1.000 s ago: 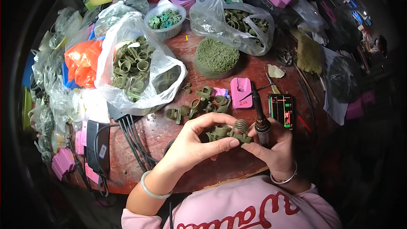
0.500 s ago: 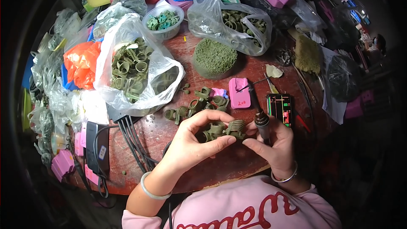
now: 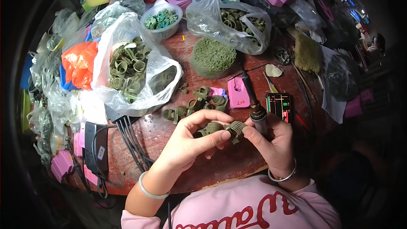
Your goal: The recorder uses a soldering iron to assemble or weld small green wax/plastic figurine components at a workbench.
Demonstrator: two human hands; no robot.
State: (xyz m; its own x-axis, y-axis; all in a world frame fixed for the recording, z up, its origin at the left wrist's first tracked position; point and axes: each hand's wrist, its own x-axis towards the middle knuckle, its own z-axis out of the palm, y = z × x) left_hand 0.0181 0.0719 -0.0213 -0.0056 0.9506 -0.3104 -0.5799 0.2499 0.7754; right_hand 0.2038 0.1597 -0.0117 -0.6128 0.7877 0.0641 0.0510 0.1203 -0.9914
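Note:
My left hand (image 3: 186,140) holds a joined pair of dark green ribbed ring-shaped pieces (image 3: 234,129) between thumb and fingers, a little above the table. Closed around the handle of a dark pen-shaped tool like a soldering iron (image 3: 258,118), my right hand (image 3: 273,144) also has its thumb against the right end of the pieces. The tool's slim shaft points away from me, over a pink block (image 3: 238,93). Just beyond my left fingers lie several similar green ring pieces (image 3: 193,106). My right fingers are partly hidden behind the tool.
Open plastic bags of green pieces (image 3: 130,65) (image 3: 243,21) stand at the left and back. Between them are a tub of small green bits (image 3: 162,20) and a round green textured mound (image 3: 213,56). A phone (image 3: 280,107) lies right; cables (image 3: 129,138) and a black box (image 3: 94,146) left.
The green pieces have turned in my fingers, showing their ribbed tops more. The tool has shifted slightly left and tilted, and my right thumb has come up onto the pieces.

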